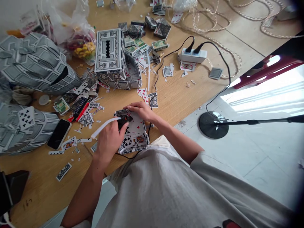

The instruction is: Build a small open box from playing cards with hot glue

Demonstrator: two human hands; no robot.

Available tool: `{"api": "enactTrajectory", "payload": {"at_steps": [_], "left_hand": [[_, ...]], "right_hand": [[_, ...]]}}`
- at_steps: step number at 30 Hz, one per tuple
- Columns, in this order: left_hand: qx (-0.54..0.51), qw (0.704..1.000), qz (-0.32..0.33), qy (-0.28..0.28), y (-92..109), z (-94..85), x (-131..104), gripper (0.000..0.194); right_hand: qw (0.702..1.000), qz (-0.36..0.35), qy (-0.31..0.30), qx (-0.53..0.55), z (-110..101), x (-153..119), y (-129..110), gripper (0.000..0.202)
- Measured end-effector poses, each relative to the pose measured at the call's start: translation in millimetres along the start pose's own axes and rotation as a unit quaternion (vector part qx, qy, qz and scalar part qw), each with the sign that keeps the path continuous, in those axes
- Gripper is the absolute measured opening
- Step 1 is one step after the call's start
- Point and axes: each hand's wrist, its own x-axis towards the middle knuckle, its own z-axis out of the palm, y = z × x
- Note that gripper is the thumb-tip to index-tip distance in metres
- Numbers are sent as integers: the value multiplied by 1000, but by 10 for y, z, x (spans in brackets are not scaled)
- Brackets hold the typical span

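My left hand (108,138) is closed around a black hot glue gun (123,120). A white glue stick (104,125) sticks out of its back toward the left. The gun's nozzle points into an open box made of playing cards (134,139), whose card faces show inside. My right hand (140,110) grips the far edge of that box, fingers bent over its wall; some fingertips are hidden. The box sits at the table's near edge, against my shirt.
A finished-looking card box (109,53) with a slot stands behind. Large card-built shapes (35,63) fill the left, near a phone (59,134). A power strip (193,55) feeds black cords. Card scraps, a red-handled cutter (82,111) and card packs (136,30) lie around. A black round stand base (213,124) is on the floor.
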Motion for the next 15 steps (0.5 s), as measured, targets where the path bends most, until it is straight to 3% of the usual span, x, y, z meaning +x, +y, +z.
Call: {"api": "enactTrajectory", "payload": {"at_steps": [6, 15], "left_hand": [[-42, 998, 5, 38, -21, 87, 117, 56], [-70, 995, 23, 71, -99, 157, 113, 52]], "right_hand": [[1000, -11, -5, -9, -9, 32, 55, 43], [1000, -7, -1, -13, -5, 19, 38, 44]]}}
